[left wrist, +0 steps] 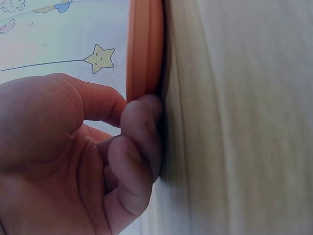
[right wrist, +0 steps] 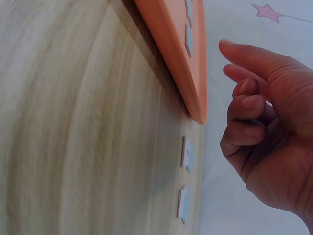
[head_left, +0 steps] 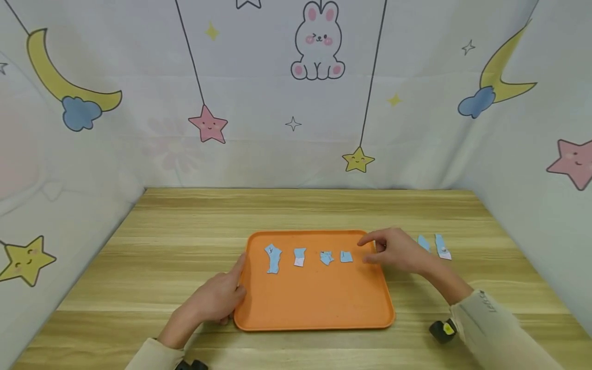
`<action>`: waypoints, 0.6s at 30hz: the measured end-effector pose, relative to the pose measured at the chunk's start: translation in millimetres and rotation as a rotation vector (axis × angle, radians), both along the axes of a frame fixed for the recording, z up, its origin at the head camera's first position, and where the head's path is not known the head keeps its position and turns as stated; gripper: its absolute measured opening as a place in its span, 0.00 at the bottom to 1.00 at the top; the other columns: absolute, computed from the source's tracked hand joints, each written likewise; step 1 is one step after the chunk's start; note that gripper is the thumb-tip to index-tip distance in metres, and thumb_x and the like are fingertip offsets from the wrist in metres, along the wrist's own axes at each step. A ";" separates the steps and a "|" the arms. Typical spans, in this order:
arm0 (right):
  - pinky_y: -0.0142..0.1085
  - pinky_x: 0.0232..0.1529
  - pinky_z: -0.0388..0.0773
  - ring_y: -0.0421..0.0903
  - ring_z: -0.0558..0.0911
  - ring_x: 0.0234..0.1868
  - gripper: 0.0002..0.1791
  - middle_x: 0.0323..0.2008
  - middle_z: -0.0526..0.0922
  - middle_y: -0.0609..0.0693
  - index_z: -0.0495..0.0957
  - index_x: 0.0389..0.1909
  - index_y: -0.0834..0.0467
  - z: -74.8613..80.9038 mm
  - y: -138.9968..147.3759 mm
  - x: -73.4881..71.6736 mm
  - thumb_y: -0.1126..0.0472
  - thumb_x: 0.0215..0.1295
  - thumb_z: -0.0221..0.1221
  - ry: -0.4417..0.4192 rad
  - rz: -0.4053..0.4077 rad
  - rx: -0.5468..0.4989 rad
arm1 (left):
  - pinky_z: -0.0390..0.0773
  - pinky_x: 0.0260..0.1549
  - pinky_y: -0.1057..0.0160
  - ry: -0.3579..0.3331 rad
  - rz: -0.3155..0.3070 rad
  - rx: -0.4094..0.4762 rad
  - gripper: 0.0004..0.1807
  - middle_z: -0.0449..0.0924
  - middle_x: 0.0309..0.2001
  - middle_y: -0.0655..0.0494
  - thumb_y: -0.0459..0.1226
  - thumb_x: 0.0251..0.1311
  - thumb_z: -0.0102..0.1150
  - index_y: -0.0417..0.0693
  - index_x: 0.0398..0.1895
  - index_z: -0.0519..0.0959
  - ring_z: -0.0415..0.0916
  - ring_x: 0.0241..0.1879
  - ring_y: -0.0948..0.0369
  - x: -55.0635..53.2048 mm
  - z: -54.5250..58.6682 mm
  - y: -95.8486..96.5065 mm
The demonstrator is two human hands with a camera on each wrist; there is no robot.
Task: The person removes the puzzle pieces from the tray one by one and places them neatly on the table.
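Observation:
An orange tray (head_left: 319,303) lies on the wooden table. My left hand (head_left: 217,295) grips its left edge; in the left wrist view the thumb and curled fingers (left wrist: 139,132) close on the rim. Several light-blue torn paper pieces sit in a row in the upper half of the tray, from a tall one (head_left: 273,258) at left to a small square one (head_left: 346,256) at right. My right hand (head_left: 398,250) hovers over the tray's right edge with nothing between its fingertips. Index finger and thumb stand apart, and the other fingers are bent.
Two more blue paper pieces lie on the table right of the tray, a pointed one (head_left: 423,243) partly behind my right hand and a longer one (head_left: 442,246) with a pale end. A white printed cloth (head_left: 259,169) encloses the table's back and sides.

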State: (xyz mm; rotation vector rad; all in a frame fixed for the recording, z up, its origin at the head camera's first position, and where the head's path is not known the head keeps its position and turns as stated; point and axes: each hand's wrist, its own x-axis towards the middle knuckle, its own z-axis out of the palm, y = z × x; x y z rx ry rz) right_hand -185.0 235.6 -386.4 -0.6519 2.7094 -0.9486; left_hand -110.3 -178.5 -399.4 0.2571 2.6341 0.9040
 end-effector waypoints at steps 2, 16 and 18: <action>0.30 0.25 0.64 0.37 0.64 0.20 0.20 0.18 0.66 0.42 0.88 0.54 0.60 -3.4 -3.5 -2.0 0.58 0.63 0.74 -0.010 0.009 0.001 | 0.72 0.11 0.62 0.001 0.001 0.002 0.43 0.73 0.14 0.52 0.30 0.70 0.47 0.38 0.86 0.44 0.70 0.07 0.63 0.0 -0.2 0.1; 0.29 0.25 0.64 0.38 0.65 0.21 0.17 0.17 0.68 0.43 0.89 0.52 0.56 -15.0 -16.1 -9.1 0.56 0.64 0.73 -0.013 0.024 0.027 | 0.73 0.11 0.62 -0.007 -0.004 0.012 0.43 0.74 0.14 0.52 0.30 0.71 0.47 0.39 0.87 0.42 0.70 0.07 0.63 -0.8 -0.9 -0.7; 0.30 0.25 0.64 0.38 0.66 0.21 0.16 0.16 0.70 0.43 0.90 0.52 0.55 -16.5 -16.9 -10.4 0.56 0.64 0.73 -0.003 0.029 0.032 | 0.73 0.11 0.62 -0.007 -0.003 0.013 0.43 0.74 0.15 0.52 0.30 0.71 0.47 0.39 0.87 0.42 0.70 0.07 0.63 -0.7 -1.0 -0.6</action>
